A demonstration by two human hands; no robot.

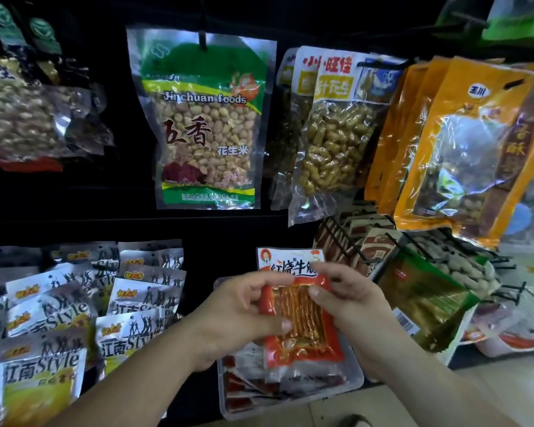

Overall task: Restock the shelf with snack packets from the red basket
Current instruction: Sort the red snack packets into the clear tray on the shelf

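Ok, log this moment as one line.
left hand: grips red snack packet by left edge | right hand: pinches its right edge | below: clear tray of similar packets

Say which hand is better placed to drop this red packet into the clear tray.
Left, probably. The left hand wraps the red packet at mid-height, directly above the clear tray; the right hand only pinches its upper edge.

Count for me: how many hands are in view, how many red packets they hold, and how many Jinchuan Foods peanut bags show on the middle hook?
Hands: 2 (left hand, right hand)
Held red packet: 1
Hanging Jinchuan Foods peanut bag: 1
Total: 4
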